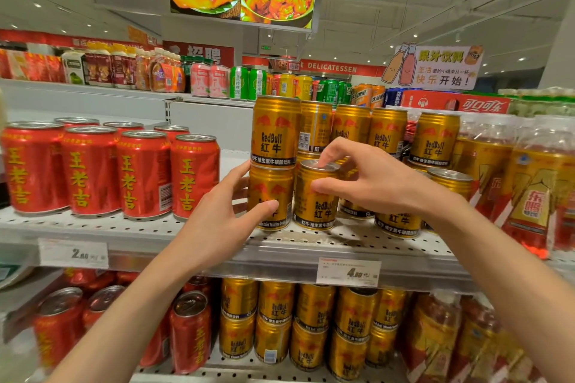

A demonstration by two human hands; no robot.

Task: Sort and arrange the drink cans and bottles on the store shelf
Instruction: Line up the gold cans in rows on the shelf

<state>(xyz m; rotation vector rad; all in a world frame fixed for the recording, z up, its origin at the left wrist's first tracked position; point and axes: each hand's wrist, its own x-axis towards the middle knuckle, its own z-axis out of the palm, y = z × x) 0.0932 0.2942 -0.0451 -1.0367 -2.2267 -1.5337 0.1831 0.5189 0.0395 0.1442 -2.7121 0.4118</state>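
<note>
Gold Red Bull cans stand stacked two high on the perforated white shelf (311, 241). My left hand (224, 211) wraps the lower left gold can (264, 186), thumb across its front, fingers behind its left side; another gold can (275, 130) stands on top of it. My right hand (367, 179) pinches the single front gold can (314, 202) beside it, thumb on its front and fingertips on its top rim. More gold cans (435, 140) fill the row behind and to the right.
Several red herbal-tea cans (143, 174) stand at the left of the same shelf, a gap apart. Wrapped bottle packs (529, 190) crowd the right. The shelf below holds more red cans (189, 329) and gold cans (311, 320). Price tags (348, 272) line the shelf edge.
</note>
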